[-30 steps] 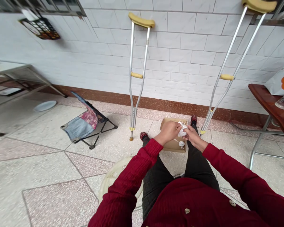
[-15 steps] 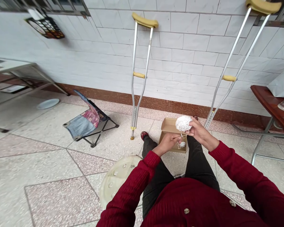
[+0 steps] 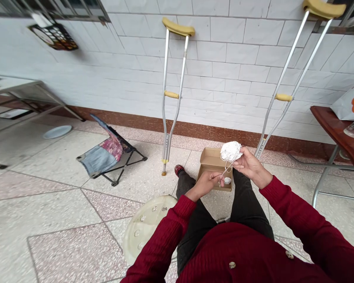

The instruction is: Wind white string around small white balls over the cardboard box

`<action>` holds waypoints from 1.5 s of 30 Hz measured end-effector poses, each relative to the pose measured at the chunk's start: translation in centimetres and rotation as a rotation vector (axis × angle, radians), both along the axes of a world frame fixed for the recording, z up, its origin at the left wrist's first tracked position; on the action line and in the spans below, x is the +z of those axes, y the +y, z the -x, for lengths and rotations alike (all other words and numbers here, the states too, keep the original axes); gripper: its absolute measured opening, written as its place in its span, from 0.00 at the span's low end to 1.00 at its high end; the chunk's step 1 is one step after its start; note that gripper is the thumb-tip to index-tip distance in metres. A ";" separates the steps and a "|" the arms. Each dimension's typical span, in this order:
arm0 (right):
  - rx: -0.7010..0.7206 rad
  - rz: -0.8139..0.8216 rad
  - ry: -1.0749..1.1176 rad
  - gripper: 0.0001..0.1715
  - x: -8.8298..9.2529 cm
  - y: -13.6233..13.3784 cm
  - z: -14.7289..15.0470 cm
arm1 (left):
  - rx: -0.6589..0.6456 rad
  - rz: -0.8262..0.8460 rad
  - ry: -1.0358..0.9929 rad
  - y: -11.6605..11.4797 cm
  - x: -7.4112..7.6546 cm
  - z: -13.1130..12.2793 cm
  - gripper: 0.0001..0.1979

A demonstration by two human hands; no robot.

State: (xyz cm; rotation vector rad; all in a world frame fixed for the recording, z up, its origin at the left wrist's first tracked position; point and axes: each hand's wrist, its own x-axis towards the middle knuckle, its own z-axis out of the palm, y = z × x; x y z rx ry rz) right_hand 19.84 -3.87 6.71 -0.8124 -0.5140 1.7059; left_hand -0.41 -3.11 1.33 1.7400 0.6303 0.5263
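White glazed brick tiles (image 3: 224,78) cover the wall ahead, with a brown tiled skirting (image 3: 212,133) along their base and a speckled terrazzo floor (image 3: 61,212) below. Two aluminium underarm crutches with yellow padded tops lean upright against the wall: one (image 3: 171,94) ahead and left of centre, the other (image 3: 286,88) to the right. On the floor at left, a low folding chair (image 3: 109,153) with a denim and floral patchwork seat stands near a pale round plate (image 3: 58,132). At far right, a brown counter (image 3: 330,127) carries a white plastic bag (image 3: 351,102).

Seen from the person's own head, a red ribbed sleeve (image 3: 295,208) and dark trousers (image 3: 191,208) fill the lower frame, with a round translucent plastic stool seat (image 3: 147,228) beside the left thigh. The right hand (image 3: 250,167) is raised and cupped, its fingers curled beneath a loose, fluffy ball of white string (image 3: 231,152), which sits just above an open cardboard box (image 3: 212,161). A thin strand (image 3: 225,169) runs down from that ball to the left hand (image 3: 205,184), which pinches it between thumb and fingertips. A much smaller white ball (image 3: 227,180) sits just beside those fingertips, over the box.
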 end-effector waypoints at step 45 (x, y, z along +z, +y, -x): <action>0.211 -0.084 -0.127 0.13 3.3 0.3 1.0 | 0.161 -0.216 0.159 4.2 -1.8 0.1 0.19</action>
